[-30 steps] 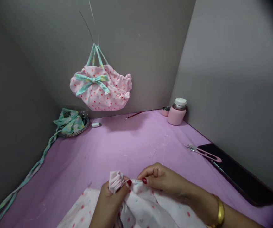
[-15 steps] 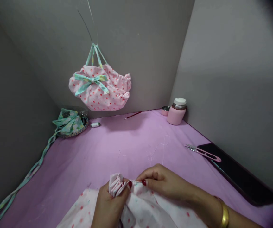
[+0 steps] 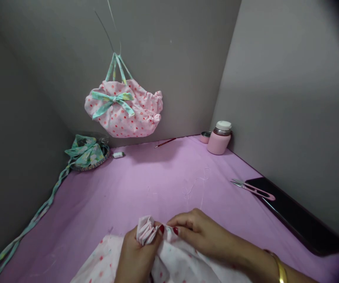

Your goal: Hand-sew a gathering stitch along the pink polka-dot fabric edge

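Note:
White fabric with pink and red dots [image 3: 175, 255] lies across the front edge of the purple cloth. My left hand [image 3: 138, 251] is closed on it, with a bunch of pleated folds [image 3: 146, 230] sticking up between thumb and fingers. Just to the right, my right hand [image 3: 197, 232] pinches the fabric's upper edge between thumb and forefinger, its thumb close to the left one. Any needle or thread between the fingers is too small to make out.
A dotted pink fabric piece [image 3: 125, 110] hangs at the back. Around the purple cloth [image 3: 107, 196] are a basket with green fabric [image 3: 88, 153], thread spool [image 3: 118, 155], red pencil [image 3: 165, 143], pink jar [image 3: 219, 139], and thread snips [image 3: 255, 189] on a black object [image 3: 302, 220].
My right hand has shifted slightly left and down, closer to my left thumb. My left hand keeps its hold on the gathered folds.

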`<action>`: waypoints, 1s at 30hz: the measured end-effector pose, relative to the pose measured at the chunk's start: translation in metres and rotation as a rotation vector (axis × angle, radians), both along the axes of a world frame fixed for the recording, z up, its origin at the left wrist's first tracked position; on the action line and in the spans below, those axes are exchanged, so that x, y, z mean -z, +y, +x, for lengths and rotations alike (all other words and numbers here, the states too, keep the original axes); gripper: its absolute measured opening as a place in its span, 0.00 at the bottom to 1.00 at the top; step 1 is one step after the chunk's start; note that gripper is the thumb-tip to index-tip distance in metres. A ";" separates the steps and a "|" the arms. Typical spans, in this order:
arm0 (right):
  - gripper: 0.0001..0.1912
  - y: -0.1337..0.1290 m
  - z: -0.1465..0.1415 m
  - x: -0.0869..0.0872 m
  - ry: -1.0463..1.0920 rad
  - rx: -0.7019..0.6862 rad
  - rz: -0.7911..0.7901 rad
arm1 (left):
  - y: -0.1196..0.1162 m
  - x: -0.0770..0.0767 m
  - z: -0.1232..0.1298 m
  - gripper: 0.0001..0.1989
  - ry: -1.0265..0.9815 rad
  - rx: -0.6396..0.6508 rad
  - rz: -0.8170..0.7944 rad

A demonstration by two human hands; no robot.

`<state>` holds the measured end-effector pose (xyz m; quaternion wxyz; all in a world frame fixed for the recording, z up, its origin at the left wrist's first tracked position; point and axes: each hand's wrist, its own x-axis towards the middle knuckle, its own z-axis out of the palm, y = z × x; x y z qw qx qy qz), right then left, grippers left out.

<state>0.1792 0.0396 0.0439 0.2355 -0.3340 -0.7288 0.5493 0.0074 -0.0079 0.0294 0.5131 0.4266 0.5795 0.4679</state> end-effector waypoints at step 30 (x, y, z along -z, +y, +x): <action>0.19 0.010 0.005 0.017 0.280 -0.082 -0.515 | 0.003 0.005 0.000 0.13 -0.297 0.016 -0.168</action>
